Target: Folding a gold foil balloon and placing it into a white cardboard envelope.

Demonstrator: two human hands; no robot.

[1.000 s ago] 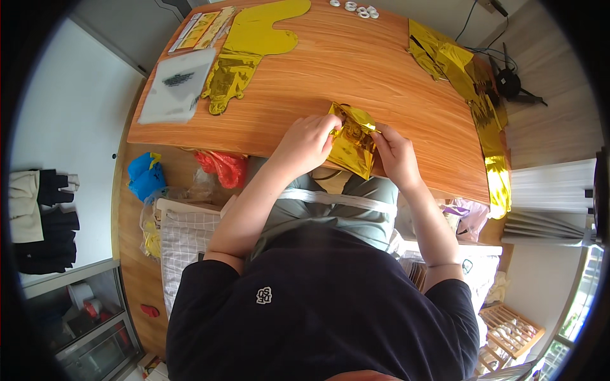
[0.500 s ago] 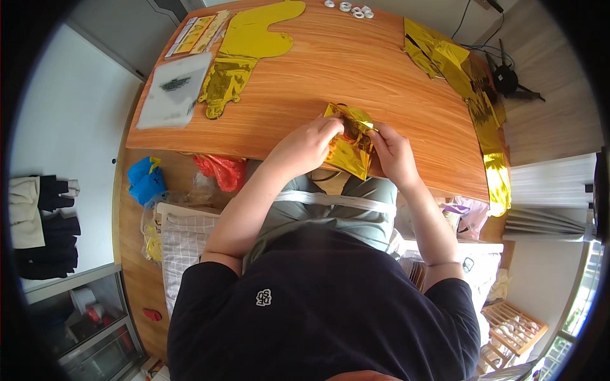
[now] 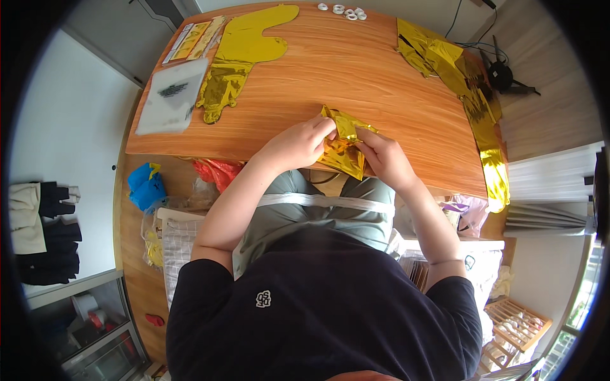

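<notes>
At the near edge of the wooden table (image 3: 286, 95), both of my hands are on a folded gold foil balloon (image 3: 344, 157). My left hand (image 3: 304, 141) pinches its left side, fingers closed. On the right side, my right hand (image 3: 385, 154) grips the foil between thumb and fingers. The shiny sheet is deflated and creased, and its lower corner hangs over the table edge. A flat gold foil balloon (image 3: 253, 39) lies at the far left. Along the right side stretches another gold foil piece (image 3: 445, 56), drooping over the edge.
A clear plastic bag (image 3: 171, 95) with dark print and flat printed packets (image 3: 190, 41) lie at the left. Several white tape rolls (image 3: 351, 14) sit at the far edge. A black device with cables (image 3: 501, 75) stands at the right. A blue bag (image 3: 146, 184) is below the table.
The top part of the foil has been folded down flatter between my hands. My right hand has shifted slightly left and down; the left hand still grips its side.
</notes>
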